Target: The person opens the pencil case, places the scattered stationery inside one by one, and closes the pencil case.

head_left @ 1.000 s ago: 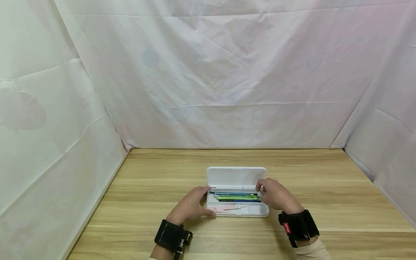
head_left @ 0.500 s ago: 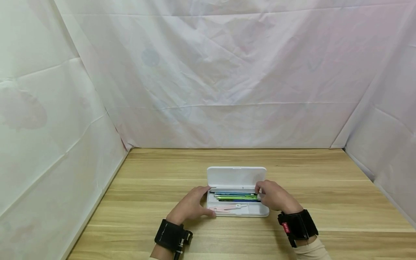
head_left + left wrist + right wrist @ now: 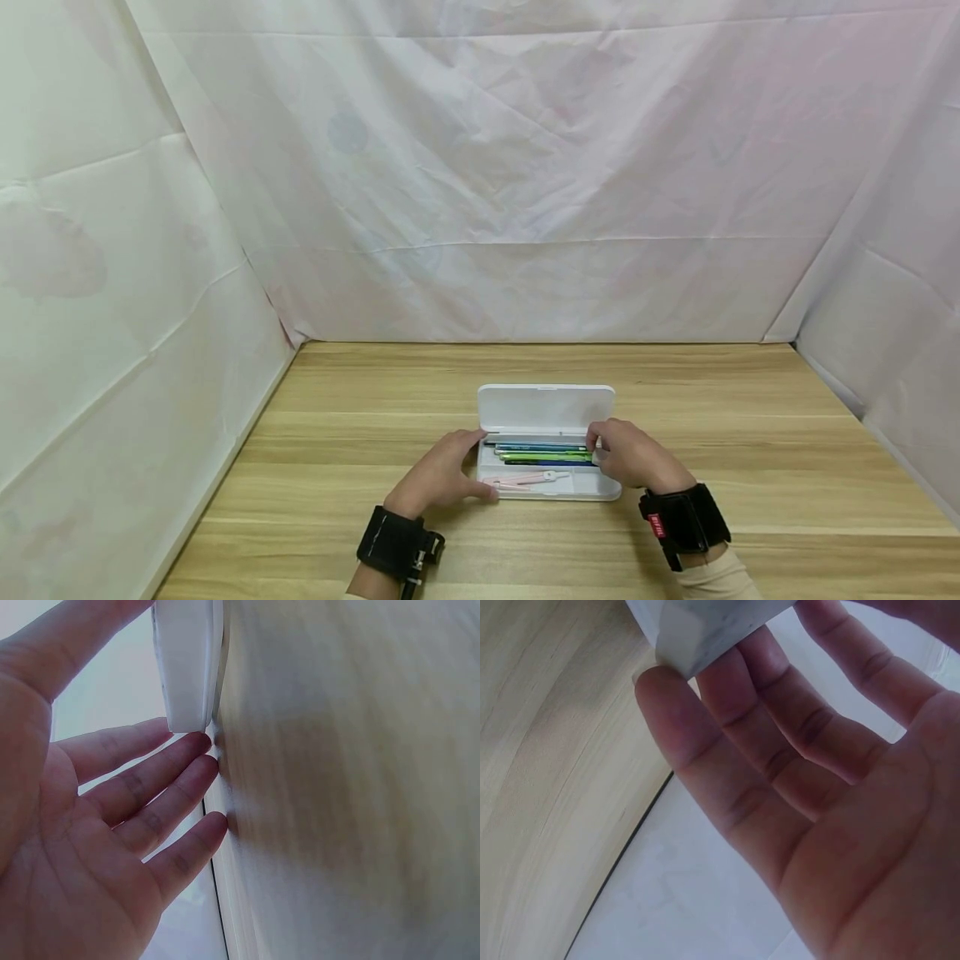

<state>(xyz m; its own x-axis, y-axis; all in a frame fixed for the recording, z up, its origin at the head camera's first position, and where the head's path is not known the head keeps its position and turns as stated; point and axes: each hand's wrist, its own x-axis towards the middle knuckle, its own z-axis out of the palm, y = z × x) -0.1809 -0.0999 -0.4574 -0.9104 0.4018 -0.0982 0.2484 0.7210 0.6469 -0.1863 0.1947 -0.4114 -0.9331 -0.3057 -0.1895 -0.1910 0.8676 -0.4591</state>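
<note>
A white pencil case stands on the table with its lid up. Several blue and green pens lie in its rear part, and a pink drawing compass lies in front of them. My left hand holds the case's left end, thumb at the front corner and index finger near the hinge. My right hand is over the right end of the case. Its fingers hold a small white block that looks like an eraser; the thumb's contact is hidden.
The case rests on a wood-grain table. White cloth hangs behind the table and along both sides. Black straps circle both wrists.
My right hand has shifted slightly left and toward me along the case, the small white block moving with it. My left hand and the case have stayed put.
</note>
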